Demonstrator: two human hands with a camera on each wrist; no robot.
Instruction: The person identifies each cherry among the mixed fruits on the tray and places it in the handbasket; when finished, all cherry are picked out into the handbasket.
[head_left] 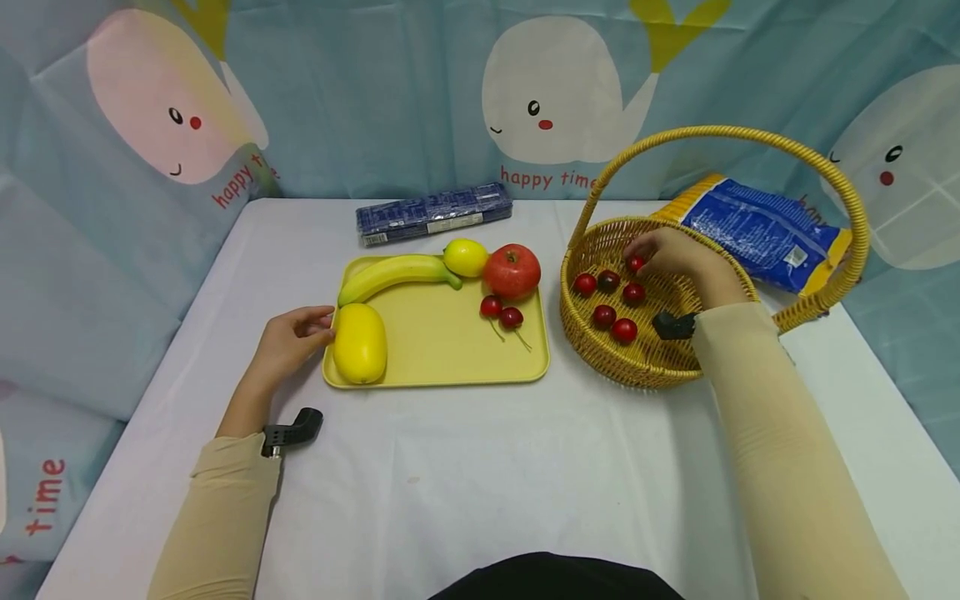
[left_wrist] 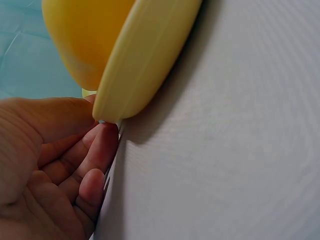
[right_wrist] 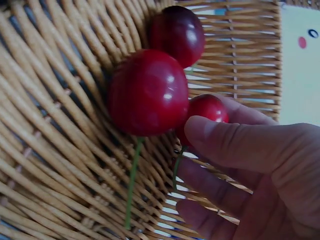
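Note:
Inside the wicker basket (head_left: 600,354), my right hand (head_left: 686,262) pinches a red cherry (right_wrist: 212,107) between thumb and fingers; its green stem hangs down. Several other cherries (head_left: 624,331) lie on the basket floor. My left hand (head_left: 292,342) grips the left rim of the yellow tray (head_left: 442,350), with the thumb above the edge and fingers against it in the left wrist view. Near that hand, a yellow mango-like fruit (head_left: 360,343) lies on the tray. A banana (head_left: 397,275), a lemon (head_left: 466,257), a red round fruit (head_left: 512,272) and two stemmed cherries (head_left: 511,317) share the tray.
Behind the tray lies a dark blue package (head_left: 435,212). A blue and yellow bag (head_left: 765,225) leans behind the basket, whose tall handle (head_left: 720,132) arches over the right forearm. White cloth (head_left: 480,467) covers the table, and a printed curtain (head_left: 360,100) hangs behind.

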